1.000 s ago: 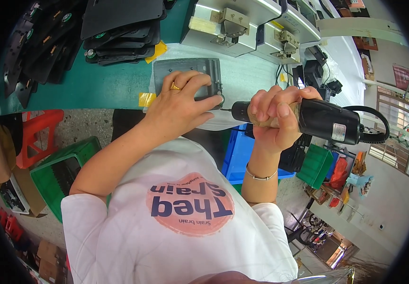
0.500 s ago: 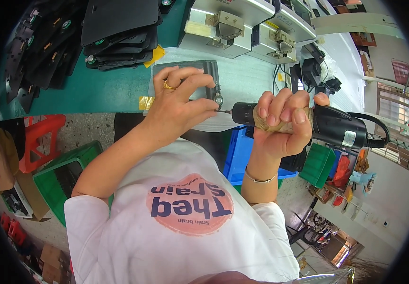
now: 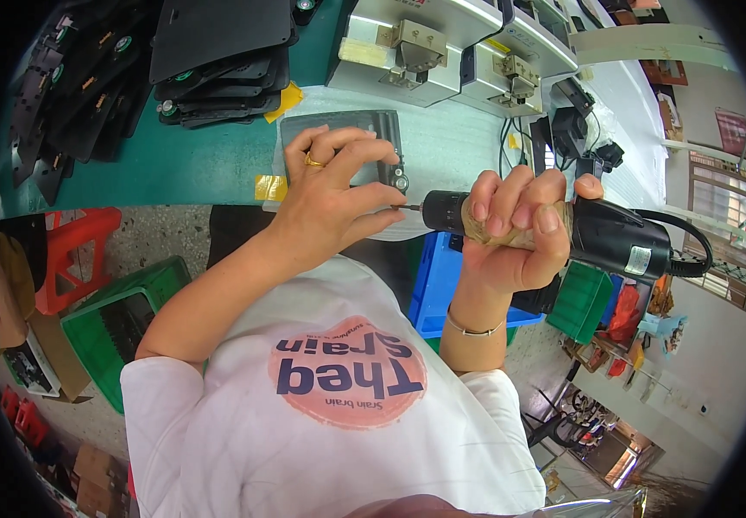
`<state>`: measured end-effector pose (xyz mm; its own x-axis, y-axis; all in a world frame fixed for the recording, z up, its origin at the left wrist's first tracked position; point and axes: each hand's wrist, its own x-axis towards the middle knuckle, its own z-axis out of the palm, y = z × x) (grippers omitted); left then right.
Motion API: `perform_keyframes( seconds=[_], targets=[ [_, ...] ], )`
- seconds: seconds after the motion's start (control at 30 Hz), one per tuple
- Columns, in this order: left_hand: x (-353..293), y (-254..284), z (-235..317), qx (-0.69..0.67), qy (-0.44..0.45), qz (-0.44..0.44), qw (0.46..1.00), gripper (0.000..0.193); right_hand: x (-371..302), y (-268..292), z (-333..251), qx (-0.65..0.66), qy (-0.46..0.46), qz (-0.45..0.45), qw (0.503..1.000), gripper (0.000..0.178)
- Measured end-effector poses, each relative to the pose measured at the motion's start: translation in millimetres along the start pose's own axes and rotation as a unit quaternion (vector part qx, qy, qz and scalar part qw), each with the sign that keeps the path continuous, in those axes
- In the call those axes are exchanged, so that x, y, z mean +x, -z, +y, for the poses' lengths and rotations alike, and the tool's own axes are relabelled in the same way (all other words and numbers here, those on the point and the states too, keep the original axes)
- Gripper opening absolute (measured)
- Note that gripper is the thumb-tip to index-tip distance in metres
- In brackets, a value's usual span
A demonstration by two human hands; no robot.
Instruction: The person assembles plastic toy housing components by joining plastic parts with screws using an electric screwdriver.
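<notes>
My right hand (image 3: 515, 229) is wrapped round a black electric screwdriver (image 3: 619, 237), its grip bound with tan tape. The driver lies level, with its thin bit pointing left. At the bit's tip, my left hand (image 3: 325, 190) has its thumb and a finger closed together; whatever they pinch is too small to make out. The other left fingers curl loosely, one with a gold ring. Beyond and partly under that hand, a flat dark panel (image 3: 343, 123) with a small round metal part (image 3: 401, 181) near its right side lies on the pale mat (image 3: 442, 138).
Stacked black panels (image 3: 218, 43) and more black plates (image 3: 88, 95) cover the bench's left part. Yellow tape pieces (image 3: 270, 187) stick near the panel. Silver-white machines (image 3: 399, 65) stand at the back. Below the bench edge are a blue bin (image 3: 429, 285) and a green crate (image 3: 97, 311).
My left hand has shifted slightly right and toward me, its fingertips staying by the bit. The screwdriver has barely moved in my right hand.
</notes>
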<state>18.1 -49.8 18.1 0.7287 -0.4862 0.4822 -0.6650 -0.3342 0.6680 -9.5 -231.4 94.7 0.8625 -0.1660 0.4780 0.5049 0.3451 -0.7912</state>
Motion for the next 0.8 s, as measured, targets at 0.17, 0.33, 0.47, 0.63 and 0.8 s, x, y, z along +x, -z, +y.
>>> perform_keyframes(
  seconds=[0.17,0.33,0.47,0.63,0.8],
  targets=[
    [-1.6,-2.4,-2.4,0.012,-0.006,0.002,1.0,0.017,-1.0,1.5,-0.5,0.003,0.001,0.007,1.0,0.04],
    [-2.1,-3.0,-2.6,0.034,-0.016,-0.001,0.999,0.017,-2.1,1.1,3.8,0.044,0.021,0.012,0.999,0.042],
    [-1.9,-3.6,-2.5,0.045,-0.021,0.0,0.999,0.017,-3.0,1.5,5.2,0.053,0.015,-0.002,0.999,0.042],
    [-2.8,-4.9,-3.1,0.083,-0.035,-0.02,0.996,0.016,-1.9,2.2,4.3,0.009,-0.001,-0.045,0.999,0.041],
    [-2.3,-5.7,-1.5,0.088,-0.036,-0.025,0.995,0.014,-5.0,-0.7,8.9,0.044,0.001,-0.002,0.999,0.044]
  ],
)
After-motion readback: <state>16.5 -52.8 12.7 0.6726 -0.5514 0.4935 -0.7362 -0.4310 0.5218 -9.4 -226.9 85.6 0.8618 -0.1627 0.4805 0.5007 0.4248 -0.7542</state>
